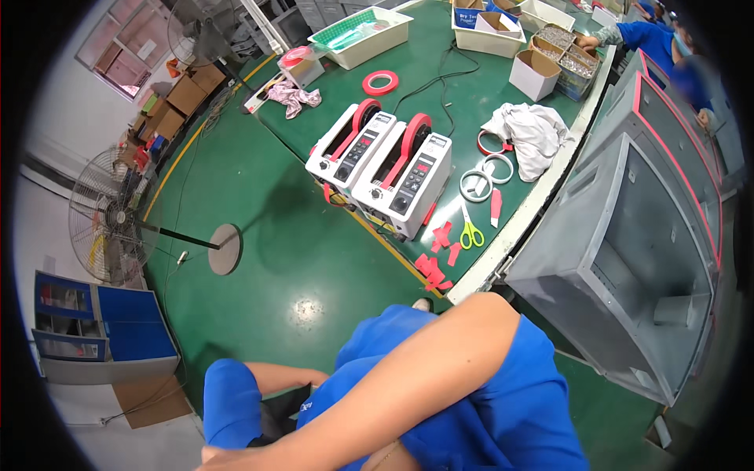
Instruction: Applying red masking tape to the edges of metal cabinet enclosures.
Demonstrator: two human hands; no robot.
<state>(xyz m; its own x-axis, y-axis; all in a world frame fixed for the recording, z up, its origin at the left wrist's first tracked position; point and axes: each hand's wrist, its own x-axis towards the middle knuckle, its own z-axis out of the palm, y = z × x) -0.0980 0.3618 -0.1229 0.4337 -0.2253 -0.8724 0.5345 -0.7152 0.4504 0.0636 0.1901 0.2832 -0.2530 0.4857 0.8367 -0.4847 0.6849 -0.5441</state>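
Nearest the lens: bare right forearm (408, 385) slanting from upper right down to lower left across blue clothing; left arm (271, 381) bent lower, elbow out to the left. Right hand (228, 459) only just showing at the bottom edge, fingers cut off, so cannot tell how open or whether holding anything; left hand out of sight below the frame. Well ahead of both hands and up to the right, on the green workbench (440, 86): two white tape dispensers (385, 169) side by side with red tape rolls, long axes running away and to the right; right arm the nearer. Short of the dispensers, toward the hands: red tape strips (434, 271) stuck along the bench edge, yellow-handled scissors (471, 234) just beyond. Far right of the hands: open grey metal cabinet (628, 267). Far left: pedestal fan (118, 216) on the green floor.
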